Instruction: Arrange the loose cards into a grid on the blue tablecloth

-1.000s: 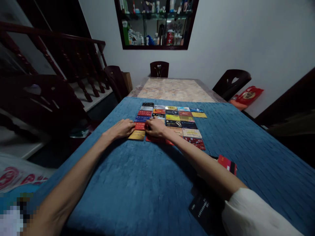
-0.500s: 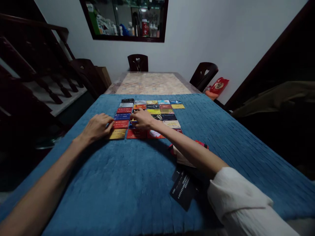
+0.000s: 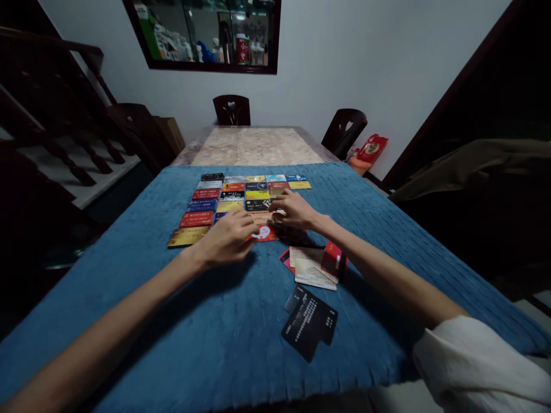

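Note:
Plastic cards in several rows and columns lie flat on a blue cloth (image 3: pixel 193 332). My left hand (image 3: pixel 232 236) is closed, its curled fingers over the front rows, by a red card with a white patch (image 3: pixel 263 232). Its palm hides part of the front row. Just to the right, my right hand (image 3: pixel 295 209) bends its closed fingers down at the right edge of a pale VIP card (image 3: pixel 259 218), covering cards in the right column. What either hand grips, if anything, cannot be made out. At the front left corner lies a gold card (image 3: pixel 187 236).
Nearer me lie loose black cards (image 3: pixel 310 327). Beyond them is a small overlapping pile with a cream card (image 3: pixel 315 273) and a red card (image 3: pixel 330 256). Dark chairs (image 3: pixel 232 109) stand around the table (image 3: pixel 258 146); a stair railing (image 3: pixel 64 103) is at left.
My left hand has moved right from the left column to the front middle cards. My right hand has shifted right, uncovering the second column. The view has turned slightly right.

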A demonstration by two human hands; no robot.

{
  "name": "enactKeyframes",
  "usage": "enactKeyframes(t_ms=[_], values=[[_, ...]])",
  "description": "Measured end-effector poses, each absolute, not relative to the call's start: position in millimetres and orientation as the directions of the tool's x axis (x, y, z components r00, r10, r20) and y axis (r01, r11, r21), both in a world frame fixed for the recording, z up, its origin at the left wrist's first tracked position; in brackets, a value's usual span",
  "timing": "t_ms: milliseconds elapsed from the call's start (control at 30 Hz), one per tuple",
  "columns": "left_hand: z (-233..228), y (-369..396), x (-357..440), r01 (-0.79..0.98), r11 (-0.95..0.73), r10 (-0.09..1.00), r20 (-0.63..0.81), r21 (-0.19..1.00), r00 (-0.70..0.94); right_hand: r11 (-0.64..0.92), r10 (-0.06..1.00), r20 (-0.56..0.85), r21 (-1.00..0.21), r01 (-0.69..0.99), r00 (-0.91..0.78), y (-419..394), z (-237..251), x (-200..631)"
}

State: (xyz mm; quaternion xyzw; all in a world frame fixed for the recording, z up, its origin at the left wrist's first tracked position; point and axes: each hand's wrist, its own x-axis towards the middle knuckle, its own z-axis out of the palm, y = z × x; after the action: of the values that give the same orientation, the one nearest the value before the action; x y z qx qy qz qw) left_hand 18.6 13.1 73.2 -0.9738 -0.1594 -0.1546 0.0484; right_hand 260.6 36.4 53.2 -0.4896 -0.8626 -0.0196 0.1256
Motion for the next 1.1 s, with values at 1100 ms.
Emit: enactKeyframes(t_ms=[1100], values=[[67.6,-69.7,80.2,0.252,-0.905,0.169,-0.254,0.342,0.952,0.462,0.869,0.311,-0.230,0.856,-0.386,-34.3,4.0,352.1]])
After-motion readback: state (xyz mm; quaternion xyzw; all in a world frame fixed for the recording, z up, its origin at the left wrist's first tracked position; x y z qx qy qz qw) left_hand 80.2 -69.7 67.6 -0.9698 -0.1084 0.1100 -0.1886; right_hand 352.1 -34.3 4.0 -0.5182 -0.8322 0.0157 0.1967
